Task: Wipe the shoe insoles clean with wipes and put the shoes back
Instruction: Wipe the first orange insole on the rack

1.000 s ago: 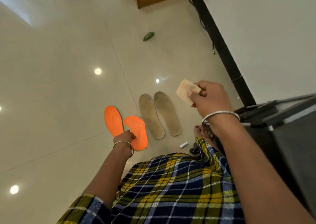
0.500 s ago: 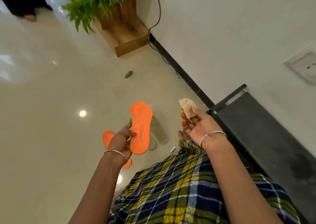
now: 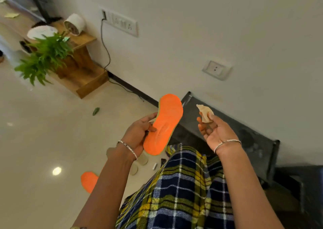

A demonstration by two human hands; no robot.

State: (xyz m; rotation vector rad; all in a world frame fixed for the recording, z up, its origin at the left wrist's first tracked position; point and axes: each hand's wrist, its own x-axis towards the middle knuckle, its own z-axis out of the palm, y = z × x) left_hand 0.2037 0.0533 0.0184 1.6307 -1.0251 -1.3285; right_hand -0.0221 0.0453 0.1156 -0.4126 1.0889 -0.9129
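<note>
Pale glossy floor (image 3: 35, 141) spreads below us and mirrors round ceiling lights, and a white wall (image 3: 192, 36) rises behind it from 11 to 3 o'clock. Nearest us, at 6 o'clock, a blue, yellow and white plaid cloth (image 3: 183, 193) covers our lap.

Just above it our left hand (image 3: 139, 132) grips the orange insole (image 3: 165, 124) around its middle, thumb across the orange face, so that it is raised in the air near the centre with one rounded end toward 12 o'clock. At 3 o'clock from it, well apart, our right hand (image 3: 213, 132) lies palm up and pinches a crumpled beige wipe (image 3: 205, 113) at the fingertips.

On the floor at 7 o'clock lies a second orange insole (image 3: 89, 180), partly hidden by our left forearm. Two tan insoles (image 3: 142, 159) peek out under that wrist, with a small white object (image 3: 154, 166) beside them.

A low black rack (image 3: 244, 136) stands against the wall at 3 o'clock. Farther off, a green leaf (image 3: 96, 111) lies on the tile at 9 o'clock. At 10 o'clock a stepped wooden stand (image 3: 83, 75) bears a fern (image 3: 45, 54) and a tipped white pot (image 3: 75, 24). A black cable (image 3: 104, 48) climbs to a switch panel (image 3: 122, 25) at 11 o'clock, and a socket (image 3: 216, 69) sits at 1 o'clock.
</note>
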